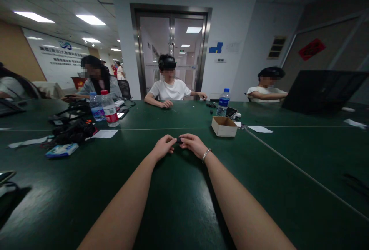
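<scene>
Both my hands meet over the middle of the green table (178, 188). A small dark object (179, 140) sits between their fingertips; its kind is too small to make out. My left hand (165, 147) pinches its left side with thumb and forefinger. From the other side, my right hand (193, 144), with a bracelet at the wrist, grips it between thumb and fingers. To the right of my hands stands a small open cardboard box (224, 127), whose inside bottom is hidden by its front wall.
Behind the box is a blue-capped water bottle (223, 103). Two more bottles (109, 109) stand at the left, near tangled black gear (73, 130) and a blue packet (62, 150). A person in white (170, 88) sits opposite; a large black screen (323, 90) is at right.
</scene>
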Available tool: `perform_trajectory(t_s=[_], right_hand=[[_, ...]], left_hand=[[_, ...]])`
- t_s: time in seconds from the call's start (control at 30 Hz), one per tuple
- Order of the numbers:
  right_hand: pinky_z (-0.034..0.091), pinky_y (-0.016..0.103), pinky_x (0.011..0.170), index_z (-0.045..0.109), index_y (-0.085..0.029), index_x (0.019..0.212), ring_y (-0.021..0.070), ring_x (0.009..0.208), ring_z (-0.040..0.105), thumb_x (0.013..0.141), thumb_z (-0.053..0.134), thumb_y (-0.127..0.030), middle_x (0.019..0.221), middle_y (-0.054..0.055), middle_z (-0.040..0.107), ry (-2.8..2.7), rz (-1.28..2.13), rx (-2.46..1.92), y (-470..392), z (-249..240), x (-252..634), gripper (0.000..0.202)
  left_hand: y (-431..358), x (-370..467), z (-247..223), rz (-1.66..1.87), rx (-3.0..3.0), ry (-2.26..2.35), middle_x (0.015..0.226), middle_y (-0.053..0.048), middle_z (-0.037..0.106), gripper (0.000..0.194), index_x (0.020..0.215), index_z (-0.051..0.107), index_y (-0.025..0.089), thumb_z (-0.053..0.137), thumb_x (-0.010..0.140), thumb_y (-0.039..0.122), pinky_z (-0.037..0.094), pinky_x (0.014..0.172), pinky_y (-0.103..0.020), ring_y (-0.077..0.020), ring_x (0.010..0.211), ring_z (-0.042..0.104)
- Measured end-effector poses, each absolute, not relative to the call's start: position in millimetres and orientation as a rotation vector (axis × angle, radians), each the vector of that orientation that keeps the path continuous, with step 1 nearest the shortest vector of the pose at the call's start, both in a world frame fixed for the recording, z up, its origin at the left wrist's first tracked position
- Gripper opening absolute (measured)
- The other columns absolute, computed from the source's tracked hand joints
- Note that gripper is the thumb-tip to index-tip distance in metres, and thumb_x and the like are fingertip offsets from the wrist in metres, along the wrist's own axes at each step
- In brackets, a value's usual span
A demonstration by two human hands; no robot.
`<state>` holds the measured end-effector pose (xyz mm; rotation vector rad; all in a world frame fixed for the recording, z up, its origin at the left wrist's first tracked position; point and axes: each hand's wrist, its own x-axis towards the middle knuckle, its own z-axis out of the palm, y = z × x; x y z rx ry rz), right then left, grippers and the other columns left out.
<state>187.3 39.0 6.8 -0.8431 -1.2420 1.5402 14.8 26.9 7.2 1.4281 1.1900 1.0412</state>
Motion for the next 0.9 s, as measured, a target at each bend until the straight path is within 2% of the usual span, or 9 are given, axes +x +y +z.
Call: perform_trajectory(t_s=[0.13,0.27,0.4,0.47,0.53,0.63,0.77,0.9], right_hand=[[0.053,0.015,0.054,0.064,-0.01,0.089,0.01,0.06,0.062,0.076,0.064,-0.006,0.079,0.006,0.064,-1.267,1.546,-0.843,38.6,7.3,187.1,0.014],[0.053,0.015,0.055,0.063,-0.01,0.089,0.0101,0.06,0.062,0.075,0.066,-0.007,0.077,0.005,0.064,-1.26,1.54,-0.857,39.0,7.1,187.0,0.015],[0.053,0.015,0.055,0.064,-0.01,0.09,0.01,0.061,0.062,0.074,0.067,-0.008,0.08,0.006,0.064,-1.274,1.545,-0.852,38.5,7.6,187.2,0.016],[0.053,0.014,0.054,0.064,-0.011,0.089,0.0097,0.061,0.062,0.075,0.067,-0.008,0.081,0.006,0.064,-1.269,1.542,-0.849,38.1,8.1,187.3,0.015],[0.053,0.014,0.054,0.064,-0.011,0.088,0.0096,0.061,0.062,0.074,0.067,-0.008,0.081,0.006,0.064,-1.269,1.544,-0.849,37.9,8.4,187.2,0.015],[0.054,0.015,0.054,0.064,-0.011,0.088,0.01,0.061,0.062,0.075,0.067,-0.008,0.08,0.006,0.064,-1.271,1.547,-0.85,37.8,8.5,187.0,0.014],[0.054,0.015,0.055,0.064,-0.011,0.089,0.0099,0.062,0.062,0.076,0.065,-0.007,0.079,0.006,0.064,-1.254,1.545,-0.847,37.4,8.7,187.2,0.014],[0.053,0.014,0.053,0.064,-0.01,0.088,0.0099,0.061,0.062,0.075,0.066,-0.006,0.079,0.005,0.063,-1.259,1.541,-0.851,37.5,8.4,187.3,0.014]], left_hand=[[27.7,14.7,5.4,1.011,1.415,1.219,0.071,-0.006,0.056,0.049,0.074,0.055,0.011,0.047,0.077,0.06,0.048,0.052,-0.024,-0.0113,0.056,0.054],[27.5,14.6,4.3,1.042,1.461,1.206,0.081,-0.004,0.057,0.042,0.084,0.054,0.015,0.058,0.072,0.055,0.049,0.051,-0.023,-0.012,0.059,0.056],[27.0,15.7,5.8,1.037,1.385,1.249,0.078,-0.006,0.057,0.047,0.08,0.054,0.013,0.043,0.08,0.058,0.048,0.05,-0.022,-0.0115,0.057,0.056],[27.0,16.3,6.6,1.054,1.385,1.249,0.081,-0.006,0.058,0.045,0.085,0.054,0.014,0.047,0.078,0.058,0.048,0.049,-0.022,-0.0117,0.057,0.056],[27.1,16.4,6.8,1.034,1.418,1.247,0.078,-0.005,0.058,0.044,0.081,0.054,0.014,0.053,0.075,0.057,0.048,0.05,-0.022,-0.0123,0.058,0.057],[27.7,16.0,5.6,1.003,1.427,1.274,0.068,-0.006,0.057,0.051,0.072,0.055,0.012,0.045,0.078,0.061,0.048,0.053,-0.023,-0.0125,0.056,0.056],[28.6,15.8,3.9,1.029,1.444,1.235,0.079,-0.005,0.059,0.045,0.082,0.056,0.014,0.052,0.075,0.058,0.048,0.051,-0.022,-0.012,0.058,0.056],[28.3,17.0,5.2,1.009,1.389,1.265,0.071,-0.005,0.057,0.047,0.076,0.054,0.012,0.042,0.081,0.057,0.047,0.05,-0.021,-0.0107,0.055,0.054]])
